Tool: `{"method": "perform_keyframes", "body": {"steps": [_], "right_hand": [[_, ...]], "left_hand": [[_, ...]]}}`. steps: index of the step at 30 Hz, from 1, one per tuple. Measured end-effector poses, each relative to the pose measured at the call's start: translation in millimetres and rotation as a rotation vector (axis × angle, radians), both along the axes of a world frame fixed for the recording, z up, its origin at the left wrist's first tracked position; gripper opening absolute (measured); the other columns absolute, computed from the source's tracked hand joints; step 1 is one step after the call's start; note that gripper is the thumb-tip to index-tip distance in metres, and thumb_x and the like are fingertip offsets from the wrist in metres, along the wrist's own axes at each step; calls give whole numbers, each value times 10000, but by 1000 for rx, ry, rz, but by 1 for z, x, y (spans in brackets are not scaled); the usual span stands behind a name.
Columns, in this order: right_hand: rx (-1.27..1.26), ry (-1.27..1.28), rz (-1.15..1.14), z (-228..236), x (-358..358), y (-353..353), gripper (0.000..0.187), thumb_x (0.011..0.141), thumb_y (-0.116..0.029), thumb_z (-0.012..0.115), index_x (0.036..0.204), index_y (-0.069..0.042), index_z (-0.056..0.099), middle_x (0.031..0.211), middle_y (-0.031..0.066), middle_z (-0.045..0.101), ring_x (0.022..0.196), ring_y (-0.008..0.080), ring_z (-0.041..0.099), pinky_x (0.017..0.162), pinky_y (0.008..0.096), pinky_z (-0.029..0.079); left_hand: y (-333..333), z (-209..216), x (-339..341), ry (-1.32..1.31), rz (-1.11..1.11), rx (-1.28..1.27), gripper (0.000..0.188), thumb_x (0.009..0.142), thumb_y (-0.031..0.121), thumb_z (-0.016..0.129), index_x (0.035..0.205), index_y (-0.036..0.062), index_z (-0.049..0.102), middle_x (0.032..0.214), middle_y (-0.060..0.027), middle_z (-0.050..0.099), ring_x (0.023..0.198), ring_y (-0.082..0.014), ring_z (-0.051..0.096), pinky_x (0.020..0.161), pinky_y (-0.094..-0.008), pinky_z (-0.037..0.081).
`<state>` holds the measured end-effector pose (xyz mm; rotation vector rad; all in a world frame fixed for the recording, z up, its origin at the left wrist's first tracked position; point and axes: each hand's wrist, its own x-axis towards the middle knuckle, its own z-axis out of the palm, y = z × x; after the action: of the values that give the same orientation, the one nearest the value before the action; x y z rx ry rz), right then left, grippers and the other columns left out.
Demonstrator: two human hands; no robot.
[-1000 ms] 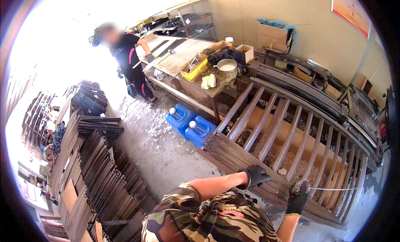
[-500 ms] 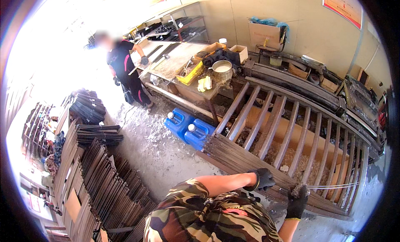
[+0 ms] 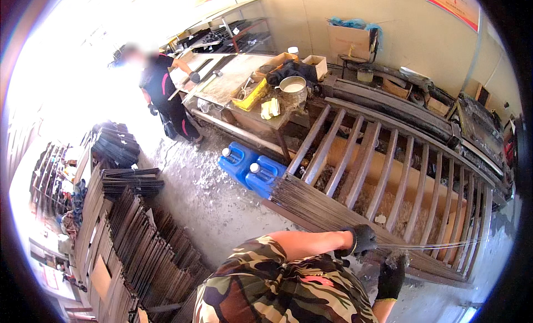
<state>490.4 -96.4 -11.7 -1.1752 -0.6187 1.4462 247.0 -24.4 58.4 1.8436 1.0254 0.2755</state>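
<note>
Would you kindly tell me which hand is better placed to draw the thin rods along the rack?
Probably the left hand: it grips the near end of the rods. The right hand sits lower, at the front edge of the rack, off the rods.

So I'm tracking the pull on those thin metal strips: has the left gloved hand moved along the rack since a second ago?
Cannot tell. The left hand sits at the slatted rack's near edge as before; the head camera itself shifted.
</note>
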Motion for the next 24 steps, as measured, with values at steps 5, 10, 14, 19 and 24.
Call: {"method": "perform_keyframes", "body": {"steps": [5,10,14,19,24], "right_hand": [[337,-555,174,17,-42,4,319,910,-79,545,1222,-19,524,1161,89,593,1031,223,567,912,341,455],[-84,522,56,17,-44,11,322,954,-335,523,1152,-87,576,1083,49,622,994,216,589,860,339,480],[-195,448,79,-7,-26,12,448,865,-14,587,1299,-19,479,1208,85,563,1056,194,548,865,316,478],[-37,84,110,-19,-21,11,509,840,-28,602,1330,-55,469,1281,79,520,1106,201,524,903,330,464],[15,48,40,-13,-33,15,389,895,-240,576,1249,-86,530,1222,90,562,1088,225,548,911,355,469]], "left_hand": [[-9,-65,48,3,109,210,260,799,205,551,966,18,620,825,-195,653,796,-360,631,704,-446,488],[-13,-28,46,-42,131,179,244,770,225,558,837,20,671,791,-231,638,779,-402,624,716,-466,487],[-14,-49,49,-87,166,363,268,774,248,563,840,11,668,799,-234,637,792,-412,618,715,-473,480],[-16,-60,57,-69,159,401,285,778,268,564,861,16,669,816,-225,642,806,-412,617,718,-471,477],[-1,-53,54,54,-194,497,284,796,279,553,875,35,673,853,-211,653,821,-406,620,740,-457,479]]}}
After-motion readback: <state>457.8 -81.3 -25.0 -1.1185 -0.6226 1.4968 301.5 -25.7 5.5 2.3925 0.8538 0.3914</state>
